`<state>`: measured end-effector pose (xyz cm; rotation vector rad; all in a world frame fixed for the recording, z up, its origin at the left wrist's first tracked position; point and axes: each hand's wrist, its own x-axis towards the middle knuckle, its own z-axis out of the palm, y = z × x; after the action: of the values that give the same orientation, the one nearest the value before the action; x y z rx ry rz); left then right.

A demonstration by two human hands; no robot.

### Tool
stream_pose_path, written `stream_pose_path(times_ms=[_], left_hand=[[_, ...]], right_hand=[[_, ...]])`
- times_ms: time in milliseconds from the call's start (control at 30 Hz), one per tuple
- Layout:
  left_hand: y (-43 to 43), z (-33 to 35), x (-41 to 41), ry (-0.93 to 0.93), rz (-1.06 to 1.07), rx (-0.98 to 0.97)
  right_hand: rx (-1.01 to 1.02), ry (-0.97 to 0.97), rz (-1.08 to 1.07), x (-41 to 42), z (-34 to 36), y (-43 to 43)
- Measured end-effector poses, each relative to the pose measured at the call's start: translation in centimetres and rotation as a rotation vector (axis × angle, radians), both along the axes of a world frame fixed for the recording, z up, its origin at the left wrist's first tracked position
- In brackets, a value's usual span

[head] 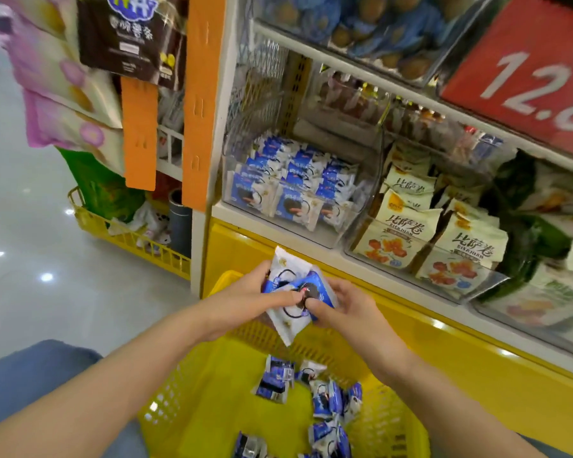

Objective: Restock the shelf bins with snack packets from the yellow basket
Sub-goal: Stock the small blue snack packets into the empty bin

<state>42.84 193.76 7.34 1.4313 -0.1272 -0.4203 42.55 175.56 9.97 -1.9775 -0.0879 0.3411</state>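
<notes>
Both hands meet over the far edge of the basket (232,401), and between them is a small stack of blue-and-white packets (286,325). The left hand (245,292) has its thumb across the top face and its fingers curled beneath. The right hand (341,302) pinches the stack's right side, thumb on top. So each grip is pressed on the same stack, and neither is spread.

The stack's long axis runs away from the person, one white end pointing up toward the shelf (311,256) and the other hanging down over the basket. More loose packets (328,401) lie scattered along the basket's near and right side.

The bin (328,238) of matching packets sits at the left end of the shelf, straight ahead of the stack and above it, just past the shelf's front edge. Its packets stand upright in rows facing forward, with what looks like room left toward the back. The next bin to the right holds cream packets (420,236) and is not the target.

The move is likely a short lift forward and up. Both hands are about equally near the bin. The stack will probably need tipping upright so that it joins the rows
</notes>
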Motion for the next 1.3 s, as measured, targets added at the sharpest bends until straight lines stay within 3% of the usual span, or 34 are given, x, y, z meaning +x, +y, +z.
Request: stream_pose_path(times_ms=[167,367,500,633,833,900,1167,1300], left_hand=[[1.3,1.5,1.7,-0.083,0.129,-0.142],[1.5,2.3,3.2,-0.131,0.255,-0.256],[2.1,2.8,4.8,-0.006,0.431,-0.329],[3.0,3.2,5.5,0.019,0.513,-0.408],[3.5,3.6,5.9,0.027,0.521,-0.430],[3.6,3.6,6.0,0.044,0.531,-0.435],[3.8,3.8,6.3,0.072,0.546,-0.424],[3.7,4.3,6.1,0.096,0.536,-0.487]], right_hand=[[0.147,0.047,-0.050,2.2,3.1,1.7],[0.218,-0.056,-0.055,4.4,5.3,3.8],[0.079,-0.286,-0.144,8.6,9.2,4.2],[-0.288,-0.539,-0.125,13.7,11.7,4.5],[-0.867,-0.373,0.239,18.3,10.0,6.7],[-0.940,-0.294,0.308,19.0,9.1,7.4],[-0.869,0.006,0.310,18.8,8.7,7.3],[-0.742,-0.268,0.263,16.6,8.3,6.9]])
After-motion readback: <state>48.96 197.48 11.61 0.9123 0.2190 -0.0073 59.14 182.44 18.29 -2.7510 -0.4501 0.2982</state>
